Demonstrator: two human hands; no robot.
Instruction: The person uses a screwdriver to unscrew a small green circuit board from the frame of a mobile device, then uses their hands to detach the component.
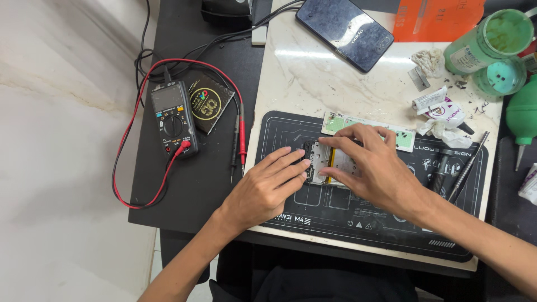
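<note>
Looking down from your head camera, you see both bare hands meeting over an opened phone (320, 162) at the centre of the frame. It lies on a dark repair mat (369, 215), which sits on a pale marble-look slab (313, 72).

Your right hand (375, 168) lies flat on top of the phone, fingers spread and pointing toward the left of the frame, pressing down rather than gripping. It hides most of the phone; only the left end, with bare circuit parts, shows. Your left hand (265, 187) comes in from the lower left, fingers extended and close together, their tips touching that exposed left end. Neither hand closes around anything.

The phone's long axis seems to run left to right across the frame, though the covering hand makes this hard to confirm. The phone lies directly under your right fingers and just ahead of your left fingertips, so the right hand is nearer.

Just above the phone lies a long pale green strip (369, 130). Right of it, near your right wrist, lie slim metal hand tools (467, 168). Open mat lies below the phone, toward the bottom of the frame.

Further off: a multimeter (172, 117) with red and black leads at the left, a second, intact phone (344, 31) face up at the top, and a green bottle (492, 39) at the upper right.
</note>
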